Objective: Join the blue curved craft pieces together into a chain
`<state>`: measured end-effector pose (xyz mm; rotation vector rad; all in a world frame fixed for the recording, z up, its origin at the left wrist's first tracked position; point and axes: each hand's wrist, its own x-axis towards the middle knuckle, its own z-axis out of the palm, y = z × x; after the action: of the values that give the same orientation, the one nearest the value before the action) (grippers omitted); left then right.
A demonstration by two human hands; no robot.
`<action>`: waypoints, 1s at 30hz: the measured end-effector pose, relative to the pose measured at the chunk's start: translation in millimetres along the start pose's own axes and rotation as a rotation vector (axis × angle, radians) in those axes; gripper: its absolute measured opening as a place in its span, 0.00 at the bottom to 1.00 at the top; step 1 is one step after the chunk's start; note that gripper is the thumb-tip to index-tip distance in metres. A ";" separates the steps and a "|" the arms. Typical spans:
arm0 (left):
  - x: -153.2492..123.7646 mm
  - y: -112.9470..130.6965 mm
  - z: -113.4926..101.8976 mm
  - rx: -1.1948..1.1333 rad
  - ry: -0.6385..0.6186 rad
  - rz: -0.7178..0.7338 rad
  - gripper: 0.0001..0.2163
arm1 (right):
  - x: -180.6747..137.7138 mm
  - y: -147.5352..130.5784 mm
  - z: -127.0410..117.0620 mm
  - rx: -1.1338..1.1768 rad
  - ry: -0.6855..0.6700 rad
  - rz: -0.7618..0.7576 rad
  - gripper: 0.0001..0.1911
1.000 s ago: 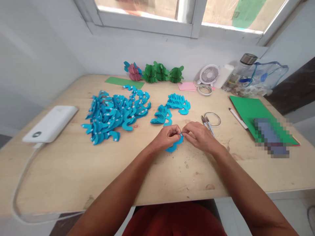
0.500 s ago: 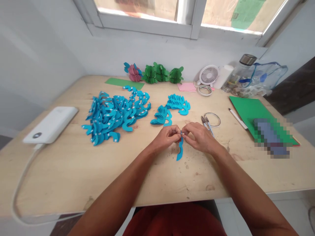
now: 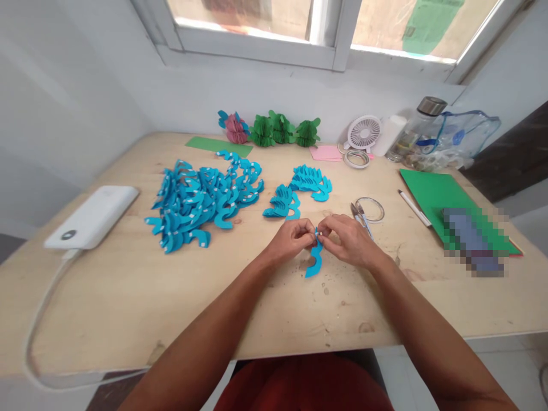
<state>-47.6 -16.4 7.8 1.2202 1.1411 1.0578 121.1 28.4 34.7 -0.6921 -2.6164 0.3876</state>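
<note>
My left hand (image 3: 291, 240) and my right hand (image 3: 350, 238) meet over the middle of the wooden table (image 3: 128, 297), both pinching the top end of one curved blue paper cutout (image 3: 315, 264) that hangs down between them. Just beyond my hands lies a small stack of blue cutouts (image 3: 299, 191). A large heap of blue cutouts with white tabs (image 3: 201, 197) is spread to the left.
Scissors (image 3: 359, 216) and a clear tape ring (image 3: 371, 208) lie right of my hands. Green paper sheets (image 3: 432, 197), a pen (image 3: 414, 207), a small fan (image 3: 363, 132), a bottle (image 3: 417, 128) and a clear bag sit at the right. A white power bank (image 3: 92, 216) with cable lies left. Paper ornaments (image 3: 274, 128) line the wall.
The blue cutout has turned from lying nearly flat under my fingers to hanging down from them. My hands have stayed almost in place.
</note>
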 end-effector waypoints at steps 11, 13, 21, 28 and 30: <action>-1.0 1.3 -0.1 -0.051 0.035 -0.027 0.02 | 1.2 -2.6 0.8 -0.052 0.034 0.012 0.07; -1.8 1.7 0.4 -0.066 0.040 -0.033 0.02 | 1.5 -2.3 1.3 -0.036 0.054 0.047 0.09; -4.3 2.3 1.4 -0.063 0.034 -0.012 0.03 | 3.4 1.3 2.0 0.348 -0.025 0.318 0.08; -7.8 7.4 2.9 -0.036 0.040 0.035 0.06 | 6.1 1.4 5.1 0.594 0.011 0.413 0.10; -8.7 10.0 3.5 -0.014 0.019 0.024 0.06 | 6.9 1.1 4.3 0.582 0.071 0.438 0.10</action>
<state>-45.2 -24.8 18.4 1.2179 1.1339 1.0957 114.2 32.1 32.6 -1.0270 -2.0983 1.1657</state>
